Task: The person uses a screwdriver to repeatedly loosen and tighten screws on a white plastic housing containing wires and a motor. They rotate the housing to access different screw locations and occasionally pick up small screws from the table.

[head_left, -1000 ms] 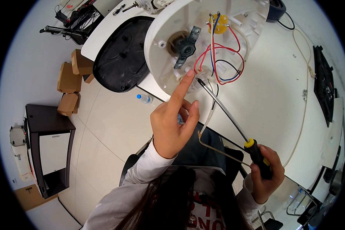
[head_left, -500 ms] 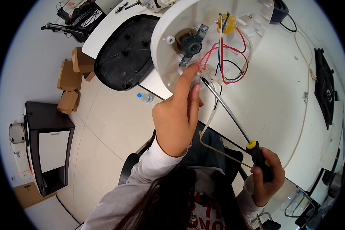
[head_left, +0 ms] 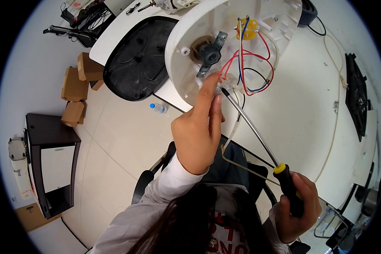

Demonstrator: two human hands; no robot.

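Observation:
My right hand (head_left: pixel 301 207) is wrapped round the black and yellow handle of a long screwdriver (head_left: pixel 258 134). Its tip rests at a clear terminal block (head_left: pixel 230 82) by the rim of a white plastic housing (head_left: pixel 180 40). My left hand (head_left: pixel 199 122) pinches that block between thumb and fingers, which partly cover it. Red, blue, black and white wires (head_left: pixel 258 53) run between the block and a round yellow part (head_left: pixel 247 29) in the housing. A dark metal bracket (head_left: pixel 210 55) sits inside the housing, left of the wires.
A black oval base cover (head_left: pixel 135 59) lies on the white table (head_left: pixel 300 110), left of the housing. A pale cord (head_left: pixel 337 101) and a black panel (head_left: pixel 355 97) are at the right. Below, on the floor, are a bottle (head_left: pixel 158 108), cardboard boxes (head_left: pixel 75 84) and a dark cabinet (head_left: pixel 53 156).
My right hand and the screwdriver handle have shifted slightly down and to the right, with the tip still at the terminal block. My left hand keeps its pinch.

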